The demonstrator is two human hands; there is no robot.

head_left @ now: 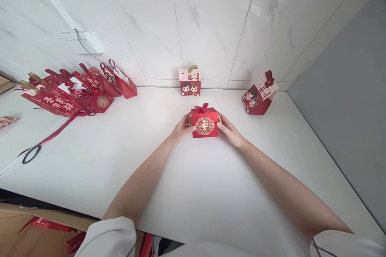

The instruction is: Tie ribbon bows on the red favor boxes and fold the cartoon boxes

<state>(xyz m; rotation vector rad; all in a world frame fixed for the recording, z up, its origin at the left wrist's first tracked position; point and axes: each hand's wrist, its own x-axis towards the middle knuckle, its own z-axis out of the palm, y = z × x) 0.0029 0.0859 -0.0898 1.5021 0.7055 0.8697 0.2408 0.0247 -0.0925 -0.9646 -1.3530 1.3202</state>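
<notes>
Fingers (pixel 191 129) of left hand (pixel 181 128) and right hand (pixel 231 132) clamp the red box (pixel 205 126) from opposite sides.

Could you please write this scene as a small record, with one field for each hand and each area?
Left hand: holds one side of a gold-printed red cardboard box
Right hand: holds its other side
Behind: gold-handled pink-and-red cardboard box, near the white marbled wall
Far right: red-handled red-and-pink cardboard box
Far left: cluster of red gift boxes
Surface: white flat tabletop
</notes>
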